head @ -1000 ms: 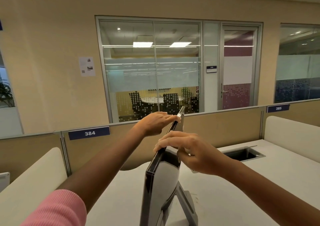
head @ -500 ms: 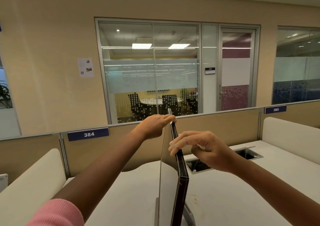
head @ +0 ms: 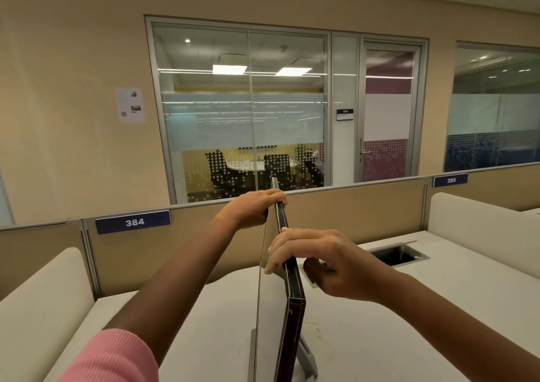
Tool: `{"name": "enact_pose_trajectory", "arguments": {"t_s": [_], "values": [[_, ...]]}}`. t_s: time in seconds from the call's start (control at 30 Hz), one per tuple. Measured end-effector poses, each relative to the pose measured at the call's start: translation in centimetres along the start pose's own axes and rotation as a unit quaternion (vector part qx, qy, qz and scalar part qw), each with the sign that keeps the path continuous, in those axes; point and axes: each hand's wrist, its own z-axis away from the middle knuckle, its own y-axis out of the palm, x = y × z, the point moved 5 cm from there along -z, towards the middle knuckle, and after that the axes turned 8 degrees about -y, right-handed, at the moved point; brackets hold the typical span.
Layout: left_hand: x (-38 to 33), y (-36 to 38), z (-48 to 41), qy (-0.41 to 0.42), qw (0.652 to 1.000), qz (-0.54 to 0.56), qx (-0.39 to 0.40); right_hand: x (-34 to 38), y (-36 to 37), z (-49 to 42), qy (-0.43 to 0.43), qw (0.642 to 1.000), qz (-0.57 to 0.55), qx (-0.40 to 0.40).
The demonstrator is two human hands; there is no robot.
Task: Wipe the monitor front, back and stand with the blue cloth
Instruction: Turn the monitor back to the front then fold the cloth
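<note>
The monitor point(head: 293, 317) stands edge-on to me in the lower middle, its thin dark top edge running away from me and its screen facing left. My left hand point(head: 254, 207) grips the far end of that top edge. My right hand point(head: 318, 261) grips the near part of the edge, fingers over the screen side and thumb behind. The grey stand point(head: 306, 358) shows below the panel on the white desk point(head: 409, 323). No blue cloth is in view.
A beige partition point(head: 350, 203) with labels 384 and 385 runs behind the desk. A rectangular cable cut-out point(head: 399, 254) lies right of the monitor. Padded cream dividers point(head: 479, 223) flank the desk. Behind are a glass-walled meeting room and a door.
The monitor has swivelled under both hands from showing its grey back toward me to standing edge-on, screen facing left. Both hands stayed on its top edge.
</note>
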Motion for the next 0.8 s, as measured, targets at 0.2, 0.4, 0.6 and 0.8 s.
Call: {"name": "enact_pose_trajectory", "arguments": {"t_s": [0.2,0.4,0.6,0.8], "values": [[0.3,0.3,0.2,-0.003,0.998,0.038,-0.055,-0.8,-0.1,0.0,-0.012,1.000,-0.007,-0.001],[0.6,0.0,0.5,-0.012,0.998,0.036,-0.059,-1.3,-0.4,-0.2,-0.026,0.999,-0.023,-0.006],[1.4,-0.5,1.0,-0.051,0.997,0.034,-0.053,-2.8,-0.9,0.7,-0.014,0.998,-0.054,-0.010],[2.3,-1.0,2.0,-0.101,0.993,0.021,-0.056,-4.7,-1.9,1.4,0.029,0.996,-0.085,-0.008]]}}
